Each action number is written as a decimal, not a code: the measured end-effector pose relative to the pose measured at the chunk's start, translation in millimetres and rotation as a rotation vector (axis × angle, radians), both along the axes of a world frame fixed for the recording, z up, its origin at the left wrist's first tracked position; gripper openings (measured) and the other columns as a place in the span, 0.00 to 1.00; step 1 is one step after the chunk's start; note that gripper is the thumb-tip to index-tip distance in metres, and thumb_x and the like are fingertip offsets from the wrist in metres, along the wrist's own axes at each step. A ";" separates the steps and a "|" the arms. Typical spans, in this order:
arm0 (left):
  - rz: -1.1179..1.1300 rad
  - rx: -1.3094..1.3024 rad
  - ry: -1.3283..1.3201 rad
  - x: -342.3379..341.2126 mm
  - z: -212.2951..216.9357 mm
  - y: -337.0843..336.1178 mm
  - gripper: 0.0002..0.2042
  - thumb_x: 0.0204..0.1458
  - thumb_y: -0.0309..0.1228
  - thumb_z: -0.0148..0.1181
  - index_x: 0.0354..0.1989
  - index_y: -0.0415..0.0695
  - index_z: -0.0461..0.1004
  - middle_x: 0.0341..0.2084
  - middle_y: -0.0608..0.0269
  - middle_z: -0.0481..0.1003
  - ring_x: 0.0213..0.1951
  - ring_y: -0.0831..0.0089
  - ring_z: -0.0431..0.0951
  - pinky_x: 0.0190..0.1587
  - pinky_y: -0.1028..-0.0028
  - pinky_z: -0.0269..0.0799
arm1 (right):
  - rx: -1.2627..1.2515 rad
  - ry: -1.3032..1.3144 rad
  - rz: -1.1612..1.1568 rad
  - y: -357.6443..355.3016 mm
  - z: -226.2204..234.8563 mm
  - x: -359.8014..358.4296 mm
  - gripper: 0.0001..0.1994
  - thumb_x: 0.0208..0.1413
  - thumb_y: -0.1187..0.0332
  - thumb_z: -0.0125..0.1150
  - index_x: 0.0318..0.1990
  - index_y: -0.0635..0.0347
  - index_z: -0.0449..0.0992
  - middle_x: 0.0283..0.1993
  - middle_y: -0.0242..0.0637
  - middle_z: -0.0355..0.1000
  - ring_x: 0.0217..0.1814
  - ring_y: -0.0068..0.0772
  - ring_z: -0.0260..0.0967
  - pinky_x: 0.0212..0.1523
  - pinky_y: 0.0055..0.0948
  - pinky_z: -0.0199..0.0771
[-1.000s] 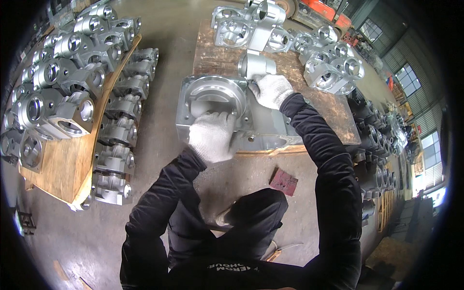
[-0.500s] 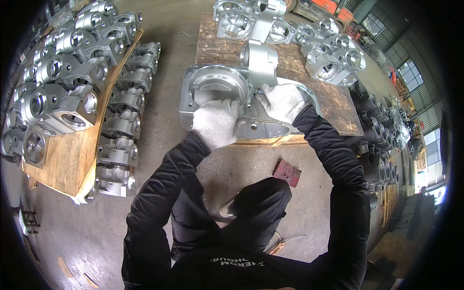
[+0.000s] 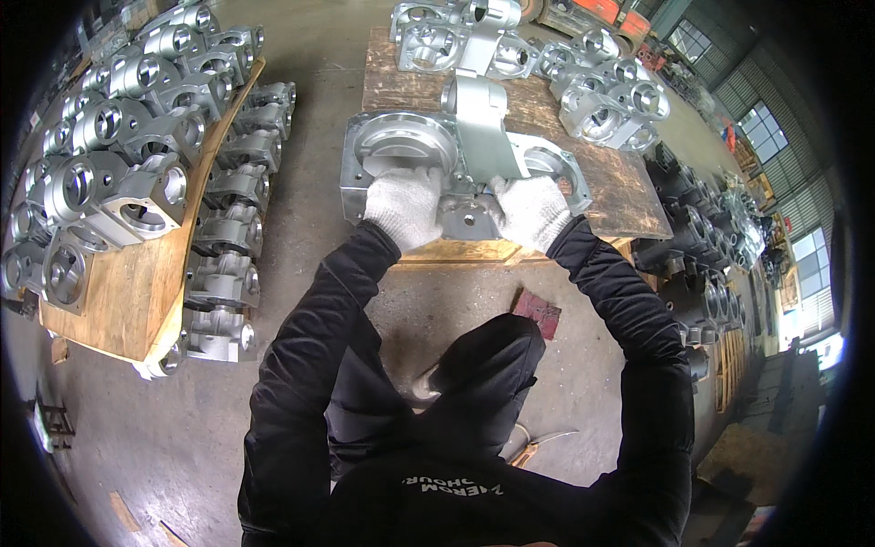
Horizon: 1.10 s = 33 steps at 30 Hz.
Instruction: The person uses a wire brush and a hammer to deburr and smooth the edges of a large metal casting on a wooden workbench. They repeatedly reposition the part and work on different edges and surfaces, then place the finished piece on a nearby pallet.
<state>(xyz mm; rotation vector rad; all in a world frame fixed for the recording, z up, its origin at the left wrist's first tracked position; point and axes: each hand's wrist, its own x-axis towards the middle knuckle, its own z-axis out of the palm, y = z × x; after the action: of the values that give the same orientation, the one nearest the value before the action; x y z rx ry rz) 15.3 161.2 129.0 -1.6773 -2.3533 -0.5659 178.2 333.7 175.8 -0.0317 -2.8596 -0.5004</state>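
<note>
A large silver-grey metal casting (image 3: pixel 488 146) with round bores lies at the near edge of a worn wooden board. My left hand (image 3: pixel 404 202), in a white knitted glove, grips the near rim of its wide left bore (image 3: pixel 407 137), fingers curled over the edge. My right hand (image 3: pixel 531 211), gloved alike, closes on the near side of the casting between its middle and the smaller right bore (image 3: pixel 544 162). Both thumbs are partly hidden. Between the hands shows a flat metal face (image 3: pixel 469 221) with a small hole.
More castings stand on the board (image 3: pixel 401 89), farther back. To the left, a wooden pallet top (image 3: pixel 123 301) bears many castings, with others (image 3: pixel 221 284) lined beside it. Dark cylindrical parts (image 3: pixel 688 246) stand right. A reddish block (image 3: pixel 536 314) and a curved, wooden-handled blade (image 3: pixel 538 447) lie on the floor.
The right hand has moved nearer to me, uncovering the right bore. The casting has changed its tilt, with less of its near face showing. My left hand stays at the left bore's rim.
</note>
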 end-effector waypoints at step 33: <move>-0.017 0.163 0.213 12.4 13.7 5.6 0.20 0.51 0.46 0.70 0.41 0.41 0.77 0.25 0.53 0.77 0.25 0.53 0.80 0.30 0.58 0.76 | -0.606 0.155 -0.387 262.4 -54.1 79.7 0.19 0.70 0.54 0.51 0.59 0.54 0.76 0.56 0.50 0.78 0.58 0.55 0.74 0.58 0.46 0.74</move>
<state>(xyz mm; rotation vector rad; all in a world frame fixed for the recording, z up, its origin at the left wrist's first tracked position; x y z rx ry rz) 27.8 166.8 142.7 -1.6003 -2.0880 -0.5375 258.0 596.1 121.7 -0.6990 -2.7362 0.3115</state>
